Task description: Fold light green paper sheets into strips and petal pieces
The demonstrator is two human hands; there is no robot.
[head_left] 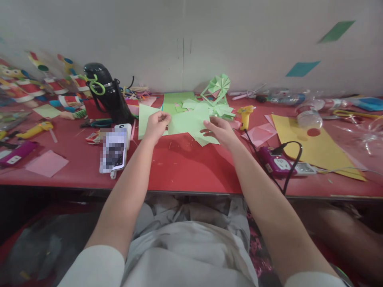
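A pale green sheet of paper (187, 121) is held a little above the red table between my two hands. My left hand (157, 126) is closed, its thumb and forefinger pinched at the sheet's left edge. On the opposite edge, my right hand (221, 131) has its thumb on the paper, with the fingers partly hidden and slightly blurred. Another light green piece (145, 117) lies behind my left hand. Beyond the sheet are a brighter green sheet (176, 99), several green scraps (223, 110) and a folded green paper construction (220, 85).
A black bottle (104, 93) and a phone (115, 147) stand to the left. On the right are a yellow glue gun (245, 115), a purple power strip (277, 161) with cables, yellow paper (320, 149) and a plastic bottle (309, 115). The table's front edge (194, 193) is near my lap.
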